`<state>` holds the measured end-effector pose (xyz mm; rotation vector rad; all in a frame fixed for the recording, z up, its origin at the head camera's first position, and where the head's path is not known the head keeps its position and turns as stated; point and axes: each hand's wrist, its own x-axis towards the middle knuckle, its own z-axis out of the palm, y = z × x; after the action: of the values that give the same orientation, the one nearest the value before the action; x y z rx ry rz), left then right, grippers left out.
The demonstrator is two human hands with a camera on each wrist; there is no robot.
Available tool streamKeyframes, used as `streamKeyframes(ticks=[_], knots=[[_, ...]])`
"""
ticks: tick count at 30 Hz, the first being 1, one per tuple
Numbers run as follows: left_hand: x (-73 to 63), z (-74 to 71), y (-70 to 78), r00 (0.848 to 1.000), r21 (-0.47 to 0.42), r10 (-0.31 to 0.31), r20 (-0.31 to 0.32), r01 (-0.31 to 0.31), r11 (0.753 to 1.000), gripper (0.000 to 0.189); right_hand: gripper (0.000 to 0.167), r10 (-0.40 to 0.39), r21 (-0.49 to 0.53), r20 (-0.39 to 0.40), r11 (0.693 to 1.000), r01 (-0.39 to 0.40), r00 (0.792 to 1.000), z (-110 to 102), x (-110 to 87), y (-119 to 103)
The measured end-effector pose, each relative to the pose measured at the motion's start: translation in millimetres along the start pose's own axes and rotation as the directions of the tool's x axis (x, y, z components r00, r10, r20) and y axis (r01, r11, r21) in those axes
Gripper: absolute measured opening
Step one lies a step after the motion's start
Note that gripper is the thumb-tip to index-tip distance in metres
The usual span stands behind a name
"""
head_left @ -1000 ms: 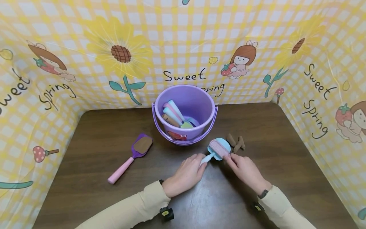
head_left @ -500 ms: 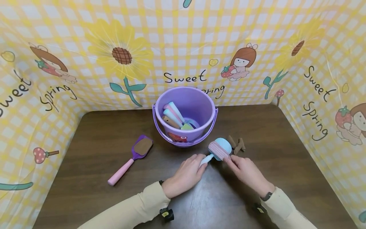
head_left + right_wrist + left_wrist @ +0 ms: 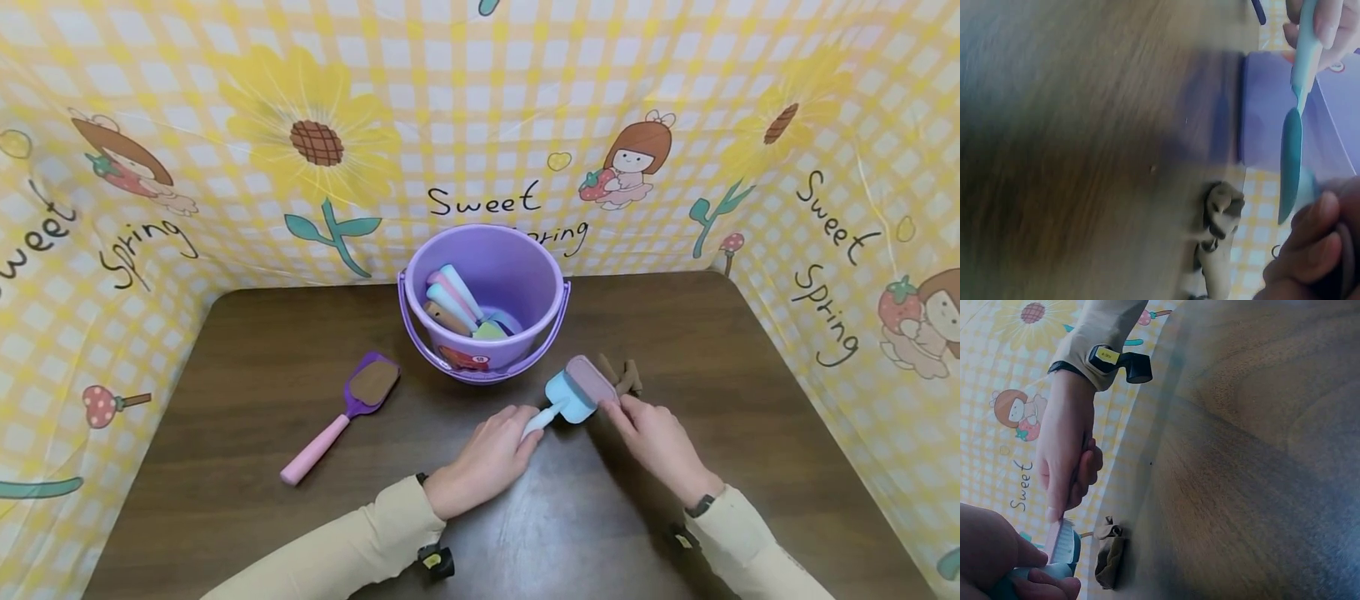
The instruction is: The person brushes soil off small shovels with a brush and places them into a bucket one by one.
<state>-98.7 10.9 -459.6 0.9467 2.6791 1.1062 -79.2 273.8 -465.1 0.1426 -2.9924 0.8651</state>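
Note:
My left hand [image 3: 491, 454] grips the pale handle of a small light-blue shovel [image 3: 573, 407], its blade held out to the right. A brush [image 3: 590, 379] with a pink back lies across the far right part of that blade, and my right hand [image 3: 663, 442] holds it by its near end. White bristles show on the brush [image 3: 1060, 544] in the left wrist view, turned towards the blade. From the right wrist the shovel [image 3: 1291, 165] appears edge-on, above the table. Brown clay-like pieces [image 3: 630, 375] lie just beyond my right fingers, partly hidden by the brush.
A purple bucket [image 3: 528, 279] stands behind the hands, with several pastel-handled tools leaning inside. To the left lies a purple shovel [image 3: 318, 450] with a pink handle and a flat brown layer on its blade. Yellow checked cloth [image 3: 480, 100] walls the table's back and sides.
The brush has moved right and slightly away across the blue blade, towards its far edge. My right hand has shifted right with it; the left hand keeps its place.

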Motion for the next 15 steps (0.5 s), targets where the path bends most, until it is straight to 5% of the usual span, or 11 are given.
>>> streamKeyframes(ticks=[6,15], knots=[[-0.5,0.4,0.0,1.0,-0.012,-0.014,0.001,0.014,1.0,0.02,0.034,-0.016,0.066,0.11,0.998,0.008,0.994,4.9,-0.3,-2.0],[1.5,0.0,-0.8,0.999,-0.024,-0.044,-0.007,0.044,0.999,0.022,0.031,0.039,-0.037,-0.017,0.999,-0.04,0.999,-5.8,1.8,12.5]])
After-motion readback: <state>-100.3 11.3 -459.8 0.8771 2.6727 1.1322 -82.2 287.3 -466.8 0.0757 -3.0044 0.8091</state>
